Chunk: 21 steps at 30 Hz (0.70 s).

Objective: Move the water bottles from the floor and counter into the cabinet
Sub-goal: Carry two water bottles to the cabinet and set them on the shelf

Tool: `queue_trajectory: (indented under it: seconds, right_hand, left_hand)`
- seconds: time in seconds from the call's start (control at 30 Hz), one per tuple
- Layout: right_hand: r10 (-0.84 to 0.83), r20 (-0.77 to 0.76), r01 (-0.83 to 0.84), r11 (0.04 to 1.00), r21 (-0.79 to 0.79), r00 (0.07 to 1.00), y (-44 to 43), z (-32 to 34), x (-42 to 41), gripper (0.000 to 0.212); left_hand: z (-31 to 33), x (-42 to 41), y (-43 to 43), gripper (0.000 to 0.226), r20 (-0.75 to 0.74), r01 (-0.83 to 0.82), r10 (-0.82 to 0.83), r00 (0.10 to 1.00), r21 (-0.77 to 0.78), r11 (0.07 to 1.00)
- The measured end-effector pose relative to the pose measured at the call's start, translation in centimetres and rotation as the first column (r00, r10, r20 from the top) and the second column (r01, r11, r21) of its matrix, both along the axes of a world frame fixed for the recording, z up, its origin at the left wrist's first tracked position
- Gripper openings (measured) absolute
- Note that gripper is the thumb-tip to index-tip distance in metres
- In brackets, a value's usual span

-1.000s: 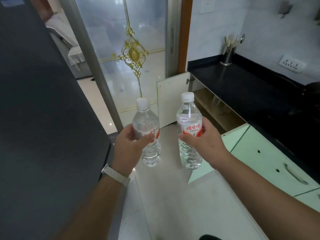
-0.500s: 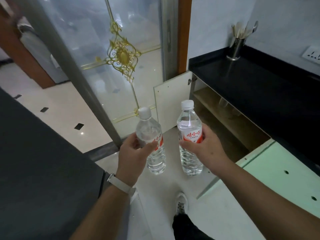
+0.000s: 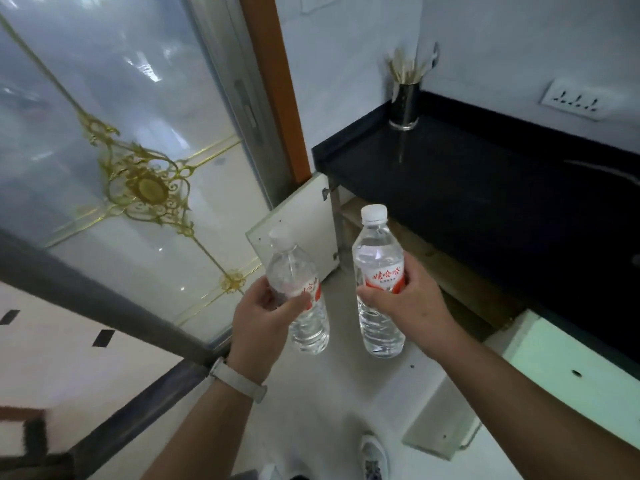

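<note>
Each grip wraps 1 upright bottle, forearms extended forward.

clear plastic bottles, glossy black counter

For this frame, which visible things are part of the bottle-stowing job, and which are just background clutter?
Part of the job:
- left bottle, in the left hand
- right bottle, in the right hand
- open cabinet under the counter, with its open door

Just there:
- utensil holder on the counter
- wall socket
- glass sliding door
</note>
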State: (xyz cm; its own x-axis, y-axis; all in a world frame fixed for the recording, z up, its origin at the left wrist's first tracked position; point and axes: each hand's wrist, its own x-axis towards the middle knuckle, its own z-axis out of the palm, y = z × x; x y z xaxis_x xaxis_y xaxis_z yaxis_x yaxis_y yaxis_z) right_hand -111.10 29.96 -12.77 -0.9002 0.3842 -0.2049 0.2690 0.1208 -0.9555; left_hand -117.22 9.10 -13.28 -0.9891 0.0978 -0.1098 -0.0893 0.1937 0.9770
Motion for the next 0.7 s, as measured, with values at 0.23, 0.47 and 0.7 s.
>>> queue_trajectory:
  seconds: [0.23,0.47,0.7]
  right_hand:
    - [-0.214,0.064,0.212,0.977,0.029,0.975,3.5,-1.7,-3.5,0.054]
    - [-0.384,0.083,0.378,0.923,0.077,0.920,4.0,-2.5,-9.4,0.052]
    - [-0.583,0.132,0.566,0.812,0.144,0.802,1.5,-2.8,-18.7,0.059]
  left_hand:
    - [-1.7,-7.4,5.0,0.037,0.018,0.149,-0.149,0.989,-0.023,0.989]
    - [-3.4,-16.6,6.9,0.026,0.011,0.379,-0.379,0.925,-0.071,0.923]
    - [-4.7,-29.6,6.4,0.044,0.015,0.576,-0.580,0.814,-0.151,0.804]
